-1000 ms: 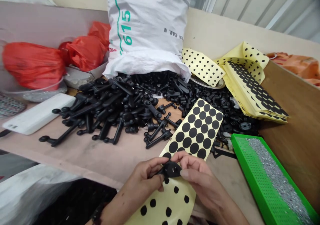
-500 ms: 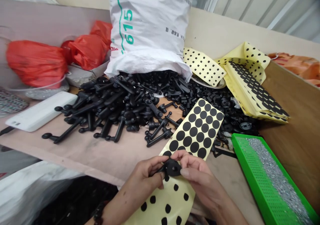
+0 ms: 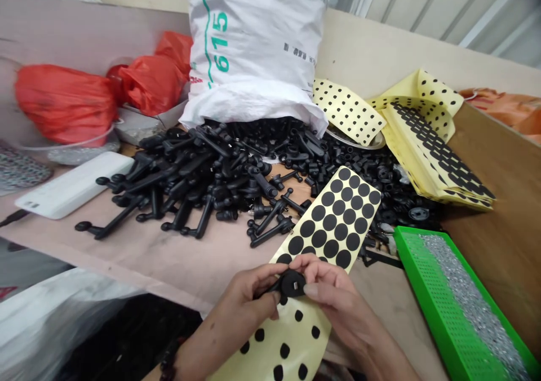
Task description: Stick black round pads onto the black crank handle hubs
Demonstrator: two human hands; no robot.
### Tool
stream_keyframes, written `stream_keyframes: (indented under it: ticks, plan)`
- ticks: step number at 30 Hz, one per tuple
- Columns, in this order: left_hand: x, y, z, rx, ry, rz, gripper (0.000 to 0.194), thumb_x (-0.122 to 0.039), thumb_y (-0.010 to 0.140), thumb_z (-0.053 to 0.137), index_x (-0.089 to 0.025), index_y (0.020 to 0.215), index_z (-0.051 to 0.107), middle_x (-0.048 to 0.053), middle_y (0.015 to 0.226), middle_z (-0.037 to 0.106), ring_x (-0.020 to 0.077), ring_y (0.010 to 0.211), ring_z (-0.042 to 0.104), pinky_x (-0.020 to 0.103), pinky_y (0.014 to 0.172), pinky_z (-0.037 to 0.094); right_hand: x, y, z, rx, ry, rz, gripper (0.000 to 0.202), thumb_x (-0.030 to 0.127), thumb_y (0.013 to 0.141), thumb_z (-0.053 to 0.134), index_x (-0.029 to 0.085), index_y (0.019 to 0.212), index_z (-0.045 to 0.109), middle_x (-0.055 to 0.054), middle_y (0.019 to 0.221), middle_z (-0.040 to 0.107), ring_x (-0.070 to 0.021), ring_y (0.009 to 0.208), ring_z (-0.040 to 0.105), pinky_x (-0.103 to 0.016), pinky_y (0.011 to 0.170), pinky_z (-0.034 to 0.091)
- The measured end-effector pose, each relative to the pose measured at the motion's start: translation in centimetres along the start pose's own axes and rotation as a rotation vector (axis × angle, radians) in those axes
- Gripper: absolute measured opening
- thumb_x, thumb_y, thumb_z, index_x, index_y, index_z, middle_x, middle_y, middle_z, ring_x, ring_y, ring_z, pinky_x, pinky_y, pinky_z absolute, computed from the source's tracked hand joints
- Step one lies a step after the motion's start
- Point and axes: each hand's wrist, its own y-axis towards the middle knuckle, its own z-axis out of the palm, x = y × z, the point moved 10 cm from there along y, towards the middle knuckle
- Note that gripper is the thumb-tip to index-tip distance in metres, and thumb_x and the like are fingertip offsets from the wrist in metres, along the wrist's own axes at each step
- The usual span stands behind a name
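My left hand [image 3: 240,305] grips a black plastic part [image 3: 291,283] between thumb and fingers. The part's round, flat end faces up, with a small slot showing in it. My right hand [image 3: 333,291] pinches the edge of that same round end with thumb and fingertips. Under both hands lies a yellow sheet of round black stickers [image 3: 340,217]. Its upper half carries full discs in rows; small dark dots mark the glossy lower half. Whether a loose sticker sits between my right fingers cannot be made out.
Black crank-shaped parts [image 3: 186,172] spill from a white woven sack [image 3: 257,43]. More sticker sheets [image 3: 439,155] stack at right, above a green tray [image 3: 422,296] of small metal pieces. At left lie a white power bank-like box [image 3: 76,184] and red plastic bags [image 3: 65,102].
The black part's round end has tilted slightly, so its slot shows more clearly. Both hands keep their hold in nearly the same place. The whole view has shifted a little.
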Motion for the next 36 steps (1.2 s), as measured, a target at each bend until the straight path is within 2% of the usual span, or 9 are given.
stream_keyframes:
  ticks: [6, 10, 19, 25, 28, 36]
  plan:
    - [0.04, -0.09, 0.08, 0.008, 0.023, -0.015, 0.04, -0.014, 0.07, 0.054, -0.019, 0.109, 0.064, 0.001, 0.082, 0.068, 0.0114, 0.063, 0.053, 0.021, 0.056, 0.044, 0.01, 0.25, 0.18, -0.002, -0.034, 0.005, 0.012, 0.017, 0.062, 0.071, 0.015, 0.06, 0.06, -0.006, 0.099, 0.054, -0.0168, 0.085, 0.05, -0.026, 0.072, 0.04]
    - [-0.38, -0.22, 0.24, 0.009, 0.033, -0.014, 0.041, -0.014, 0.069, 0.054, -0.018, 0.108, 0.064, 0.0, 0.077, 0.066, 0.0112, 0.061, 0.051, 0.021, 0.055, 0.043, 0.15, 0.31, 0.46, -0.01, -0.043, 0.012, 0.013, 0.018, 0.06, 0.072, 0.015, 0.058, 0.06, -0.005, 0.097, 0.054, -0.0166, 0.083, 0.05, -0.025, 0.07, 0.04]
    - [-0.17, -0.51, -0.5, -0.017, 0.092, -0.015, 0.043, -0.015, 0.071, 0.051, -0.017, 0.113, 0.061, 0.004, 0.091, 0.067, 0.0127, 0.064, 0.053, 0.025, 0.06, 0.045, -0.03, 0.37, 0.54, -0.003, 0.001, 0.037, 0.012, 0.019, 0.06, 0.073, 0.016, 0.059, 0.061, -0.005, 0.099, 0.054, -0.0166, 0.083, 0.051, -0.025, 0.069, 0.041]
    - [-0.71, -0.66, -0.31, -0.025, 0.086, -0.035, 0.044, -0.016, 0.068, 0.052, -0.016, 0.111, 0.062, 0.002, 0.08, 0.066, 0.012, 0.061, 0.05, 0.024, 0.059, 0.043, -0.16, 0.34, 0.49, -0.002, 0.004, 0.035, 0.012, 0.018, 0.06, 0.073, 0.015, 0.058, 0.061, -0.005, 0.099, 0.054, -0.0173, 0.084, 0.051, -0.026, 0.071, 0.04]
    - [-0.88, -0.69, -0.17, -0.019, 0.091, -0.032, 0.045, -0.015, 0.069, 0.051, -0.015, 0.112, 0.061, 0.003, 0.081, 0.066, 0.0117, 0.061, 0.049, 0.024, 0.059, 0.043, -0.27, 0.39, 0.56, -0.007, 0.007, 0.048, 0.013, 0.018, 0.06, 0.073, 0.015, 0.057, 0.06, -0.005, 0.1, 0.053, -0.0177, 0.084, 0.051, -0.027, 0.071, 0.04]
    - [-0.48, -0.68, -0.13, 0.009, 0.121, -0.012, 0.044, -0.013, 0.072, 0.048, -0.02, 0.113, 0.062, 0.003, 0.088, 0.067, 0.0151, 0.069, 0.056, 0.023, 0.058, 0.043, -0.56, 0.42, 0.5, 0.011, -0.03, 0.057, 0.011, 0.017, 0.061, 0.072, 0.015, 0.06, 0.062, -0.004, 0.1, 0.053, -0.016, 0.083, 0.051, -0.025, 0.071, 0.04]
